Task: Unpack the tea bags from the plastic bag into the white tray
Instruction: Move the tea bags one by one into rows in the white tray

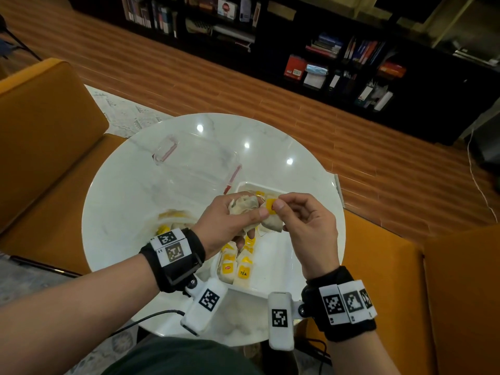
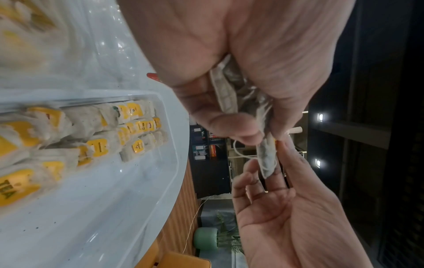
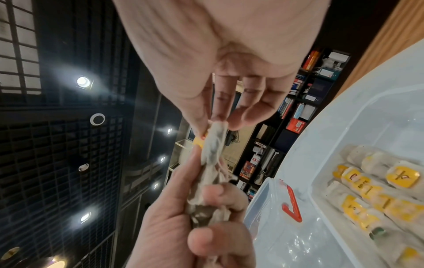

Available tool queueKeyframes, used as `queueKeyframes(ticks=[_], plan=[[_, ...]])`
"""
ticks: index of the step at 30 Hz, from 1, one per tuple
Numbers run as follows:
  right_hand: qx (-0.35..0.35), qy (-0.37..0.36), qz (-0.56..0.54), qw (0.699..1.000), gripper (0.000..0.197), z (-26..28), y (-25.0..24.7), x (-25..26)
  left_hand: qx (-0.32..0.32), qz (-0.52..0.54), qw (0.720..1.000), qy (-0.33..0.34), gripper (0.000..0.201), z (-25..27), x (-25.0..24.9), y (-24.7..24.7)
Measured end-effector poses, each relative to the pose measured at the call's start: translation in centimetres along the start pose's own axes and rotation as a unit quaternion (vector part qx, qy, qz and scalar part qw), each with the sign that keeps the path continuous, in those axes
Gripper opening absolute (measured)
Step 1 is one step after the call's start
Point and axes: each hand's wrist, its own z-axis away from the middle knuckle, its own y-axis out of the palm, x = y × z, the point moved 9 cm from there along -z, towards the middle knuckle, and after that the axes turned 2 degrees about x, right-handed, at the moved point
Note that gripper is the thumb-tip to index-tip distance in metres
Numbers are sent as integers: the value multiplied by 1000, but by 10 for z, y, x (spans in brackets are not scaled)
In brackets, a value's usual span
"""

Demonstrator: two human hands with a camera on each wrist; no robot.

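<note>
Above the white tray [image 1: 276, 262], my left hand [image 1: 230, 217] grips a crumpled bunch of tea bags [image 1: 244, 205]. My right hand [image 1: 280, 201] pinches the yellow tag [image 1: 270, 206] of one bag in that bunch between thumb and forefinger. In the right wrist view the pinched tag [image 3: 198, 142] sits beside the bunch [image 3: 213, 148], which the left hand [image 3: 183, 226] grips from below. Several tea bags with yellow tags [image 1: 235, 269] lie in the tray's near left part. The plastic bag [image 1: 176, 216], with more tea bags inside, lies left of the tray, partly hidden by my left wrist.
A clear plastic box with red clips [image 1: 197, 161] sits on the round white marble table [image 1: 121, 198], just behind the tray. Orange seats [image 1: 40, 136] ring the table on the left and right. Dark bookshelves stand across the wooden floor.
</note>
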Motion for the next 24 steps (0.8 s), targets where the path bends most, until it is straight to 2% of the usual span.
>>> queueKeyframes(ticks=[5,9,11,16,21,24], plan=[[-27,7,24,999,4,-1,-8,0,-11,17,1000,-6,5,-1,2,0],[-45,-20,38,998,9,-5,-21,12,-21,13,1000,-18,12,-3,4,-4],[-16,-25,35,999,12,-7,-23,17,-25,3,999,-21,13,-4,4,-6],[124,-52,161,978,22,-8,-12,25,-12,-38,999,-17,8,-5,2,-4],[176,-88,227,954,24,-10,-6,34,10,-69,997,-16,15,-6,0,3],[164,-73,206,962,19,-15,-7,30,28,-52,998,-20,19,-5,-1,9]])
